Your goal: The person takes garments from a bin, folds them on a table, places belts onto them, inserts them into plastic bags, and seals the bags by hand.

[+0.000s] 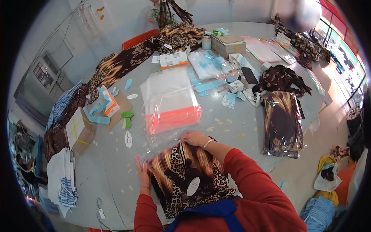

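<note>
Both hands are at the far edge of a folded brown and leopard-print garment [179, 164], which lies near my body with an oval white tag [193, 186] on top. A clear plastic bag [160, 145] stretches between the hands over the garment's far end. My left hand [143, 176] grips the bag's left side, its fingers pointing away from me. My right hand [196, 138] lies at the bag's right side, fingers bent onto the plastic. Just beyond is a stack of clear bags [170, 96] with a pink band.
Packed garments [283, 123] lie at the right, near a black phone [249, 75]. Green snips [127, 120], an orange and white box [108, 101] and a cardboard stack [79, 131] are on the left. More fabric borders the table [100, 162]; a person [156, 11] is at the far side.
</note>
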Demonstrator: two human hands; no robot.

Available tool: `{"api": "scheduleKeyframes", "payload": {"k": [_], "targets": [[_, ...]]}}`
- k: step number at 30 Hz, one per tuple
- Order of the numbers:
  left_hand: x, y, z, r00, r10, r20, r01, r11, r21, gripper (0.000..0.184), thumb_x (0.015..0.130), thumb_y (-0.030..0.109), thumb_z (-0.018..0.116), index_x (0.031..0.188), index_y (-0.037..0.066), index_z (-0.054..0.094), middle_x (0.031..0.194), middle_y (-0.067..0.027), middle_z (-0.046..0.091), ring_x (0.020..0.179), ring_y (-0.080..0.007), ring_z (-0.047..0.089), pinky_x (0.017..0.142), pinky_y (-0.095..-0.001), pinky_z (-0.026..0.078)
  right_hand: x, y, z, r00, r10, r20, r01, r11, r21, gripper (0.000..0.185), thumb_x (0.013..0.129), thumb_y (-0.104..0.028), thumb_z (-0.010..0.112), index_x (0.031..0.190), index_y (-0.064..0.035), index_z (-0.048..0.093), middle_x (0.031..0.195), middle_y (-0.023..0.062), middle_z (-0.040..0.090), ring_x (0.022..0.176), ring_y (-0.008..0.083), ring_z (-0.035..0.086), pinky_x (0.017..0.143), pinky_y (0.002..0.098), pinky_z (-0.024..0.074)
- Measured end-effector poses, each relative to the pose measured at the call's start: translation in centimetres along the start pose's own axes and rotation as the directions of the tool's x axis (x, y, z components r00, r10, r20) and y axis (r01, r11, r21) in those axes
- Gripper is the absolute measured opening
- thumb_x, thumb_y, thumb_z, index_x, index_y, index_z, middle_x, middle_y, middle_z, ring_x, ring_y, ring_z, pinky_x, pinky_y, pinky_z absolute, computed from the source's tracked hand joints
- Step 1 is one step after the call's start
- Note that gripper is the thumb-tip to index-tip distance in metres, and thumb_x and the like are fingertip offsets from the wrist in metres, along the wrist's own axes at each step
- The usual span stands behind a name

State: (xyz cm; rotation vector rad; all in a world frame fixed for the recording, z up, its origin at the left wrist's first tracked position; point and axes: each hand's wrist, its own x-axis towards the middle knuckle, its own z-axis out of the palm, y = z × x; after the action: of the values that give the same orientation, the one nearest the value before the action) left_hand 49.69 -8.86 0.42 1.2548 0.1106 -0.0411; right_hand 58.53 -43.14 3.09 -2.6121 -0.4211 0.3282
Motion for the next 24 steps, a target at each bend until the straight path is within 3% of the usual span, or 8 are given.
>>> {"api": "scheduleKeyframes", "payload": {"k": [6, 9, 11, 13, 14, 19, 22, 24], "targets": [[-2.6, 0.4, -0.1, 0.998, 0.070, -0.007, -0.069, 0.991, 0.112, 0.071, 0.095, 0.019, 0.054, 0.151, 0.021, 0.012, 0.129, -0.0145, 0.049, 0.117, -0.0239, 0.049, 0.099, -0.0348, 0.041, 0.0, 2.0, 0.5, 0.996, -0.087, -0.003, 0.087, 0.995, 0.040, 0.038, 0.093, -0.045, 0.043, 0.119, -0.0240, 0.060, 0.116, 0.0093, 0.062, 0.106, 0.0336, 0.057, 0.091, 0.0446, 0.0452], [-5.3, 1.7, 0.5, 0.997, 0.048, -0.056, -0.049, 0.999, -0.011, 0.075, 0.094, 0.015, 0.054, 0.152, 0.022, 0.006, 0.130, -0.0157, 0.048, 0.121, -0.0243, 0.046, 0.100, -0.0348, 0.039, -4.1, 5.0, -2.9, 0.963, -0.057, -0.263, 0.010, 0.984, -0.177, 0.043, 0.091, -0.046, 0.047, 0.115, -0.0146, 0.063, 0.108, 0.0112, 0.066, 0.101, 0.0337, 0.059, 0.088, 0.0417, 0.0467], [-5.3, 1.7, 0.7, 0.997, 0.074, -0.021, -0.074, 0.997, -0.029, 0.077, 0.094, 0.013, 0.053, 0.152, 0.022, 0.002, 0.132, -0.0159, 0.047, 0.120, -0.0239, 0.047, 0.100, -0.0342, 0.039, -7.8, 5.8, -4.9, 0.835, 0.067, -0.546, -0.109, 0.993, -0.046, 0.045, 0.092, -0.047, 0.048, 0.110, -0.0098, 0.065, 0.096, 0.0134, 0.068, 0.090, 0.0317, 0.063, 0.080, 0.0398, 0.0487], [-5.5, 0.4, 1.0, 0.987, 0.158, -0.003, -0.158, 0.987, 0.010, 0.079, 0.093, 0.011, 0.052, 0.152, 0.021, -0.001, 0.132, -0.0154, 0.047, 0.115, -0.0225, 0.051, 0.098, -0.0329, 0.041, -9.8, 5.5, -6.1, 0.720, 0.642, -0.266, -0.464, 0.729, 0.504, 0.052, 0.092, -0.049, 0.050, 0.104, -0.0019, 0.066, 0.085, 0.0126, 0.069, 0.080, 0.0253, 0.063, 0.074, 0.0362, 0.0487], [-5.7, 0.0, 1.1, 0.999, 0.043, 0.000, -0.043, 0.996, 0.074, 0.080, 0.093, 0.011, 0.052, 0.152, 0.021, -0.001, 0.132, -0.0150, 0.046, 0.114, -0.0208, 0.052, 0.098, -0.0324, 0.042, -10.4, 7.0, -4.5, 0.734, 0.664, -0.138, -0.430, 0.613, 0.663, 0.054, 0.091, -0.051, 0.051, 0.101, 0.0000, 0.065, 0.082, 0.0094, 0.067, 0.079, 0.0210, 0.062, 0.072, 0.0341, 0.0479], [-3.3, -4.1, 3.7, 0.988, 0.084, 0.127, -0.092, 0.994, 0.056, 0.091, 0.086, 0.010, 0.064, 0.152, 0.015, 0.001, 0.149, -0.0119, 0.027, 0.121, -0.0194, 0.043, 0.102, -0.0313, 0.037, -10.3, -3.6, -1.4, 0.937, 0.343, -0.074, -0.065, 0.376, 0.924, 0.033, 0.087, -0.031, 0.065, 0.097, -0.0003, 0.062, 0.089, 0.0027, 0.063, 0.082, 0.0111, 0.060, 0.068, 0.0284, 0.0493], [-5.0, 2.0, 8.3, 0.966, -0.121, 0.230, 0.135, 0.990, -0.042, 0.101, 0.080, 0.008, 0.071, 0.152, 0.016, 0.001, 0.152, -0.0113, 0.023, 0.126, -0.0185, 0.038, 0.105, -0.0316, 0.033, -8.2, -4.8, -0.9, 0.947, 0.253, 0.200, -0.284, 0.363, 0.888, 0.030, 0.081, -0.014, 0.066, 0.106, 0.0008, 0.059, 0.087, 0.0045, 0.062, 0.077, 0.0136, 0.058, 0.069, 0.0278, 0.0488], [-4.7, 1.6, 9.1, 0.960, -0.071, 0.270, 0.073, 0.997, 0.002, 0.100, 0.080, 0.006, 0.070, 0.152, 0.021, 0.004, 0.147, -0.0071, 0.031, 0.117, -0.0146, 0.046, 0.101, -0.0281, 0.036, -5.8, -2.2, 3.0, 0.994, 0.074, 0.083, -0.108, 0.477, 0.872, 0.029, 0.079, -0.009, 0.064, 0.106, 0.0005, 0.060, 0.090, 0.0045, 0.063, 0.079, 0.0132, 0.059, 0.071, 0.0282, 0.0490]]}}
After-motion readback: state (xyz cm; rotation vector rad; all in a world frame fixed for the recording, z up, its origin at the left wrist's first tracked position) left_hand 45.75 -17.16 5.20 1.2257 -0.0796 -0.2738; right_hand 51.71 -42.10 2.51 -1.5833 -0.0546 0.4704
